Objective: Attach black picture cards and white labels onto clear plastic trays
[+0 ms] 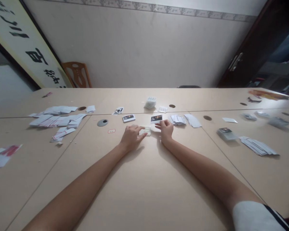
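Note:
My left hand (132, 137) rests on the table with thumb and index finger on a small pale, partly see-through packet (147, 131). Just to its right, my right hand (167, 130) pinches a thin white card (155, 128) close to the packet's right side. Its far edge is partly hidden by the fingers. Behind the right hand lies a white card with a dark printed picture (156, 118). A similar stack of dark-printed cards (128, 118) sits beyond my left hand. A small red-edged label (111, 131) is on the table to the left.
A stack of pale packets (150, 102) stands farther back. White cards (178, 120) are fanned to the right, with a clear box (226, 133) and more strips (258, 146) beyond. Folded white papers (59, 120) spread leftward. The tabletop has round holes, one with a grey cap (102, 122).

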Demonstrator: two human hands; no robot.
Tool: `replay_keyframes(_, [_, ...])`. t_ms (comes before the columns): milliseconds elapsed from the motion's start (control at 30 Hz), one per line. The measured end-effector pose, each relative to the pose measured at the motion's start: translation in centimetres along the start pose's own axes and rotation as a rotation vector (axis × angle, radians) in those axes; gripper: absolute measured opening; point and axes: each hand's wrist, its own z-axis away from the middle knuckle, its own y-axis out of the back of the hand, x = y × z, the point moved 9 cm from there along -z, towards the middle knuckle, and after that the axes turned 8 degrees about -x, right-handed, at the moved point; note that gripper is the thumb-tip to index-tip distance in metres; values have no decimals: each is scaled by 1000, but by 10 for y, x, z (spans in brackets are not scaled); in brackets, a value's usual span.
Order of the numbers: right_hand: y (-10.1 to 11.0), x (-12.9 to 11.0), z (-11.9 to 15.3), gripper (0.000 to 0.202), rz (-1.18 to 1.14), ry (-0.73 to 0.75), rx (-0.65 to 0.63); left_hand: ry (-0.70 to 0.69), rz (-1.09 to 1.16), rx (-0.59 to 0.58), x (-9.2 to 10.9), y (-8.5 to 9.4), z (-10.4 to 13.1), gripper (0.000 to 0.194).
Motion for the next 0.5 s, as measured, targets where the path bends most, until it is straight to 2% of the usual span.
replay_keyframes(67, [0, 0, 0, 17, 16, -10, 3, -10, 8, 0, -1, -3, 0, 41])
replay_keyframes(200, [0, 0, -1, 17, 11, -11, 0, -38, -56, -124, -1, -16, -2, 48])
replay_keyframes(367, [0, 3, -2, 16, -30, -22, 7, 0, -111, -62, 1, -4, 0, 52])
replay_keyframes(500, [0, 4, -3, 17, -21, -27, -1, -108, -34, -111, 8, -12, 1, 49])
